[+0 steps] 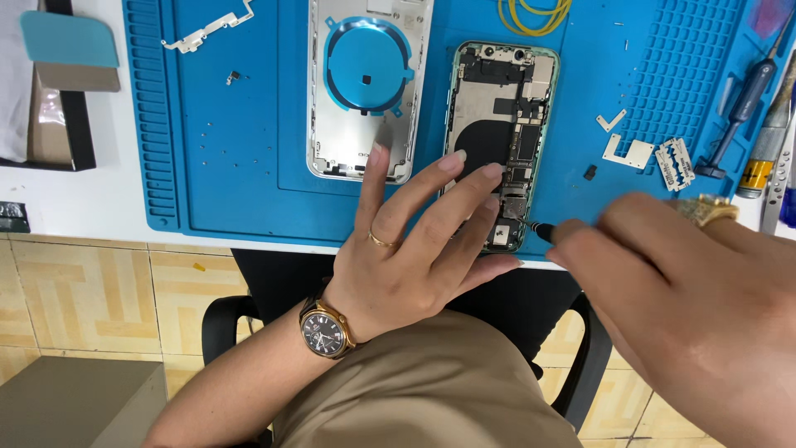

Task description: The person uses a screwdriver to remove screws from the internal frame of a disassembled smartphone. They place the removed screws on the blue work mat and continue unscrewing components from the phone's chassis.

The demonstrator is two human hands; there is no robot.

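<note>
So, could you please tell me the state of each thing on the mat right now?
Opened phone: back off, internals exposed, flat.
Silver housing: empty, lying open side up.
Left hand: fingers spread, steadying the phone.
Right hand: closed on a dark tool tip at the phone's lower edge.
Razor blade: loose, flat.

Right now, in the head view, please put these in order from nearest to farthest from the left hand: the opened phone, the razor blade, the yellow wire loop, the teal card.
1. Opened phone: under the left hand fingertips.
2. Razor blade: on the mat, to the right.
3. Yellow wire loop: top edge, right of centre.
4. Teal card: far top left, off the mat.
</note>
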